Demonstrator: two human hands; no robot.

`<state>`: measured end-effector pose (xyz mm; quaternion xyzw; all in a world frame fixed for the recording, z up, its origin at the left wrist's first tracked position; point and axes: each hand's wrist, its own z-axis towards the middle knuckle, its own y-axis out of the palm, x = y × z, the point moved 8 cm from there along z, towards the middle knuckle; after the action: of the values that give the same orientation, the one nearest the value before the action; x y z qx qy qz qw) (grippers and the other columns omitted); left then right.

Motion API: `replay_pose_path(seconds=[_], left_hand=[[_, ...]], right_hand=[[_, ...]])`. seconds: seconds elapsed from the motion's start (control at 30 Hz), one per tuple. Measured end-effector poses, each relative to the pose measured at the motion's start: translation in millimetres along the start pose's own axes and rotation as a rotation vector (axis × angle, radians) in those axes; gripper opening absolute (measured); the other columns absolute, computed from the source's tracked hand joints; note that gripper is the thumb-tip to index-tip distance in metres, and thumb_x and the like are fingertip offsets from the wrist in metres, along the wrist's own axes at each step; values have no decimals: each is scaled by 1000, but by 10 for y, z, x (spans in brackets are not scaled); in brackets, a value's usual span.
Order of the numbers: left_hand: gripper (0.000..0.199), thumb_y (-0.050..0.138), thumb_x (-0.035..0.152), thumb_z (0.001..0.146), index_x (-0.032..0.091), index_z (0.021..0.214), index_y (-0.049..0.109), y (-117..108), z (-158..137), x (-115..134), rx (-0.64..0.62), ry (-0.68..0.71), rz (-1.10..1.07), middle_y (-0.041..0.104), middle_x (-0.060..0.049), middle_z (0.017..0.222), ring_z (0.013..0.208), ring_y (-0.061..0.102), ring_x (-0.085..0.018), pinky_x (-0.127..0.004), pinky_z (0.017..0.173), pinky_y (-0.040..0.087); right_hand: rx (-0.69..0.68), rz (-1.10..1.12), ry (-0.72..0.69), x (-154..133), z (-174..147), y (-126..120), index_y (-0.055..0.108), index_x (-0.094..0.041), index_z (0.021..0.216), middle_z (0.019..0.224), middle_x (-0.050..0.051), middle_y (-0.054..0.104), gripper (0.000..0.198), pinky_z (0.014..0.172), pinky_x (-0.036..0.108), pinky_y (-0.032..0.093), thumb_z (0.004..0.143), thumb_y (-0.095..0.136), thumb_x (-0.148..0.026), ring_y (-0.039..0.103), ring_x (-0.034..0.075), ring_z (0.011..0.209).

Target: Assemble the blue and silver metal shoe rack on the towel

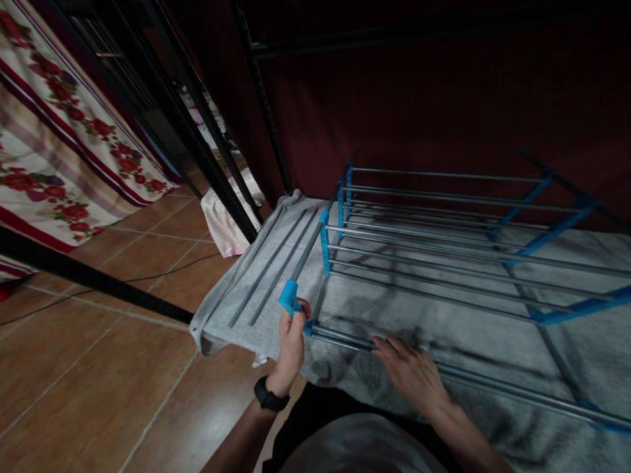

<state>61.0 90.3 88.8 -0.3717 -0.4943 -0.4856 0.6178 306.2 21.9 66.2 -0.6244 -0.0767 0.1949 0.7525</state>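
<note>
A rack of grey metal tubes and blue plastic connectors (325, 246) lies on a grey cloth (276, 263). My left hand (292, 332), with a black band on its wrist, is closed around a blue corner connector (290, 295) at the near left end of the frame. My right hand (409, 371) rests with its fingers laid over the near pair of metal tubes (345, 338); its fingertips touch them. Two loose metal rods (269, 269) lie side by side on the cloth to the left of the rack.
Black metal posts (217, 164) stand at the left, and a black bar (98, 282) crosses over the tiled floor (89, 368). A floral curtain (73, 131) hangs at the far left. Behind the rack is a dark red wall (434, 98). A thin cable (148, 279) runs along the floor.
</note>
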Motion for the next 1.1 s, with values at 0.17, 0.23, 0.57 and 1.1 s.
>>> replay_pose_path(seconds=[0.17, 0.23, 0.57, 1.1], left_hand=[[39, 50, 58, 91, 22, 81, 57, 27, -13, 22, -21, 9, -14, 54, -1, 78, 75, 49, -18, -31, 71, 39], [40, 49, 60, 91, 22, 83, 57, 32, -17, 13, -20, 7, -13, 54, -1, 78, 75, 49, -18, -32, 71, 39], [38, 58, 57, 88, 22, 103, 62, -37, -36, 3, -74, -4, -2, 64, -6, 103, 100, 60, -23, -36, 92, 46], [19, 58, 28, 84, 23, 100, 67, -281, -274, -773, -304, -78, 445, 66, -8, 102, 102, 62, -27, -49, 99, 48]], right_hand=[[-14, -12, -2, -5, -16, 32, 63, -26, 128, 115, 5, 73, 31, 74, 30, 51, 103, 46, -27, 71, 17, 88], [-8, -12, 1, 7, -21, 51, 64, -26, 129, 117, 5, 72, 31, 75, 31, 51, 103, 47, -27, 71, 17, 89], [174, 19, -120, -285, -162, -51, 56, -26, 140, 128, 8, 67, 49, 99, 38, 45, 96, 45, -9, 62, 21, 115], [-42, -71, 78, -180, -5, 709, 66, -22, 117, 125, 10, 68, 30, 94, 36, 52, 97, 46, -11, 67, 23, 109]])
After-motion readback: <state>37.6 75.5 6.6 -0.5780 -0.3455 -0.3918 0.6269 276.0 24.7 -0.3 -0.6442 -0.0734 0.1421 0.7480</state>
